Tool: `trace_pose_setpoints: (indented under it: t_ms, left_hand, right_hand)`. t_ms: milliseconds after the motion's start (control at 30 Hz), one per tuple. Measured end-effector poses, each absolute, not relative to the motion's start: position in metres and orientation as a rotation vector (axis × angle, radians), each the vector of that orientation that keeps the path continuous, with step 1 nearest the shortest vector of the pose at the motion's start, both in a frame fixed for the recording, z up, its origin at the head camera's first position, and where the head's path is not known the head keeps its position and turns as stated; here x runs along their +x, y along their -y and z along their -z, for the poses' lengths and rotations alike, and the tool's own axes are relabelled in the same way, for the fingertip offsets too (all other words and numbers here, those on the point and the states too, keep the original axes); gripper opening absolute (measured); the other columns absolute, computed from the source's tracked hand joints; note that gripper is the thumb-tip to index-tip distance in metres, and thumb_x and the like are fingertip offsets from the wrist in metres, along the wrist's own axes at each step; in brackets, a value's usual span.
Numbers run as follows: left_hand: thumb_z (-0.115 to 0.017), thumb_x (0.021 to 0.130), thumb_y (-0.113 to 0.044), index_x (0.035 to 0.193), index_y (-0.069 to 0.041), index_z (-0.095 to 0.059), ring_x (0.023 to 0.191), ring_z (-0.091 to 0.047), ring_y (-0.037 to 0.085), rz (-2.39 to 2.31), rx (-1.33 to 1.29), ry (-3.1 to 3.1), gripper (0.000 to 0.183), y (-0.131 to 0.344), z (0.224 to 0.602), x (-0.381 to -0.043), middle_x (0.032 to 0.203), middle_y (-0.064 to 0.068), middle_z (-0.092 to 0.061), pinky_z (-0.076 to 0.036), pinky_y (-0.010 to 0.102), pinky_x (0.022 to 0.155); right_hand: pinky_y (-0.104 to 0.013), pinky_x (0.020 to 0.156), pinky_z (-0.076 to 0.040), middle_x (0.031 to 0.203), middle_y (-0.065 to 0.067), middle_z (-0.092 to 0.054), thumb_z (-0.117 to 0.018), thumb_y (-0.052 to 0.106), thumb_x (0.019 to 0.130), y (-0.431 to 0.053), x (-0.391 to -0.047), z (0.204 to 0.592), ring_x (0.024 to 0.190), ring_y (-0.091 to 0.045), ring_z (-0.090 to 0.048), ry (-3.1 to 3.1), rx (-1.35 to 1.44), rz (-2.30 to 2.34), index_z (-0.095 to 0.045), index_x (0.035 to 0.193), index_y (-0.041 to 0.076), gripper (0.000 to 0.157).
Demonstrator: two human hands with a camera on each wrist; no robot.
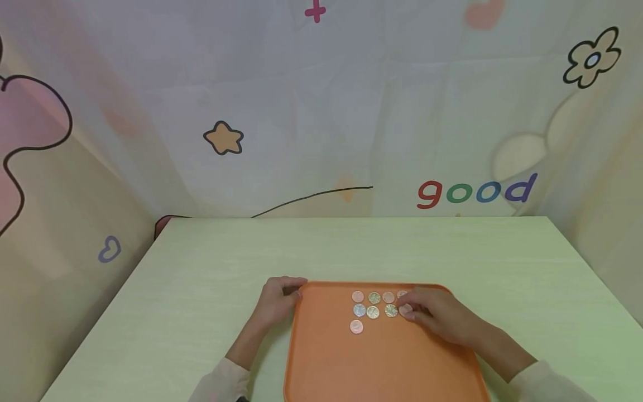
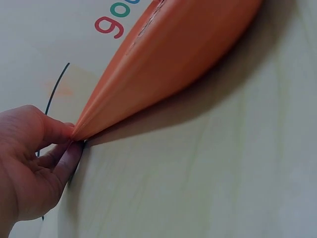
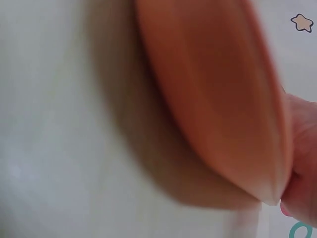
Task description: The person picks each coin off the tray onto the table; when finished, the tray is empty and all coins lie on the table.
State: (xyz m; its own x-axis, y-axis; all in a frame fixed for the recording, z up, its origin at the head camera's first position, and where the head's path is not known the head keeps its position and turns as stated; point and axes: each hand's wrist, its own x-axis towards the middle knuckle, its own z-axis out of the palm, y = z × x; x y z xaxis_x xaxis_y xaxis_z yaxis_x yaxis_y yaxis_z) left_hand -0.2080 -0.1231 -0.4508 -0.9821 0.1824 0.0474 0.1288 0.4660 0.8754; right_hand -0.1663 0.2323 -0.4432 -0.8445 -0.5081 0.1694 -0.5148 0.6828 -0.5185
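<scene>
An orange tray (image 1: 382, 363) lies on the table, with several coins in rows near its far side. Some coins look copper-pink, others golden or silvery. My left hand (image 1: 277, 300) grips the tray's far left corner; in the left wrist view thumb and fingers of the left hand (image 2: 34, 158) pinch the rim. Over the tray's far right part, my right hand (image 1: 444, 315) has thumb and forefinger at either side of a coin (image 1: 405, 309) at the second row's right end. Its fingers partly cover another coin (image 1: 401, 294). In the right wrist view the tray wall hides most of that hand.
A lone coin (image 1: 356, 326) lies below the left end of the two rows. The pale green table (image 1: 211, 251) extends around the tray. Behind and beside it hangs a printed curtain (image 1: 321, 111) with a star, a flower and the word "good".
</scene>
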Motion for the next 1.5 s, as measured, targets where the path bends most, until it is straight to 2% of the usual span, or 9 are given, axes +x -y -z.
trace_pose_setpoints:
  t_ms: [233,533,800,1033,1133,1333,1400,1500]
  left_hand:
    - [-0.062,0.089,0.008,0.115,0.004,-0.075,0.111,-0.068,0.036,-1.584,0.267,-2.643,0.029,0.122,0.450,-0.208,0.118,0.023,-0.073,-0.058,0.045,0.093]
    - [-0.063,0.089,0.008,0.115,0.004,-0.075,0.109,-0.069,0.035,-1.579,0.253,-2.648,0.029,0.122,0.451,-0.209,0.117,0.023,-0.074,-0.059,0.043,0.090]
    - [-0.062,0.089,0.009,0.114,0.004,-0.075,0.108,-0.070,0.033,-1.633,0.217,-2.608,0.029,0.122,0.453,-0.208,0.118,0.022,-0.073,-0.060,0.036,0.086]
    - [-0.062,0.089,0.008,0.115,0.003,-0.075,0.110,-0.069,0.033,-1.617,0.229,-2.625,0.030,0.122,0.455,-0.209,0.119,0.022,-0.073,-0.059,0.038,0.089]
    - [-0.062,0.089,0.008,0.115,0.002,-0.076,0.110,-0.069,0.031,-1.611,0.211,-2.628,0.030,0.122,0.455,-0.210,0.119,0.020,-0.074,-0.059,0.037,0.090]
    - [-0.062,0.089,0.009,0.116,0.003,-0.075,0.109,-0.069,0.031,-1.616,0.205,-2.620,0.031,0.121,0.455,-0.209,0.118,0.020,-0.074,-0.059,0.034,0.088]
    - [-0.061,0.089,0.009,0.116,0.003,-0.075,0.109,-0.069,0.031,-1.623,0.204,-2.612,0.031,0.121,0.455,-0.209,0.118,0.020,-0.074,-0.059,0.033,0.087]
    - [-0.061,0.090,0.009,0.116,0.003,-0.074,0.109,-0.069,0.031,-1.632,0.197,-2.608,0.030,0.121,0.455,-0.209,0.118,0.020,-0.074,-0.059,0.034,0.088]
  right_hand:
    - [-0.018,0.074,-0.053,0.094,0.006,-0.071,-0.077,0.013,0.087,-0.235,-0.170,0.445,0.084,0.002,-0.054,2.889,0.858,-0.989,-0.076,0.107,0.011,0.020]
    - [-0.018,0.072,-0.053,0.091,0.005,-0.072,-0.078,0.013,0.086,-0.239,-0.170,0.445,0.081,0.004,-0.054,2.893,0.819,-1.115,-0.077,0.106,0.007,0.022]
    - [-0.017,0.074,-0.054,0.095,0.000,-0.075,-0.078,0.016,0.086,-0.247,-0.169,0.444,0.082,-0.003,-0.057,2.914,0.498,-1.093,-0.077,0.112,0.004,0.028]
    - [-0.013,0.077,-0.056,0.104,-0.009,-0.079,-0.080,0.011,0.084,-0.255,-0.168,0.440,0.085,0.001,-0.062,2.833,0.424,-1.095,-0.077,0.111,0.002,0.029]
    - [-0.015,0.075,-0.057,0.103,-0.010,-0.079,-0.080,0.010,0.084,-0.259,-0.167,0.437,0.083,0.000,-0.063,2.811,0.396,-1.077,-0.077,0.112,0.002,0.029]
    - [-0.027,0.078,-0.063,0.110,-0.017,-0.078,-0.077,0.007,0.087,-0.272,-0.168,0.435,0.090,-0.016,-0.074,2.790,0.348,-1.021,-0.075,0.117,-0.001,0.031]
    - [-0.023,0.078,-0.062,0.111,-0.018,-0.078,-0.076,0.006,0.087,-0.278,-0.169,0.435,0.090,-0.010,-0.074,2.772,0.344,-1.005,-0.074,0.117,-0.002,0.031]
    - [-0.008,0.075,-0.056,0.107,-0.020,-0.078,-0.078,0.003,0.085,-0.286,-0.170,0.436,0.088,0.007,-0.068,2.709,0.364,-0.991,-0.075,0.115,-0.004,0.031]
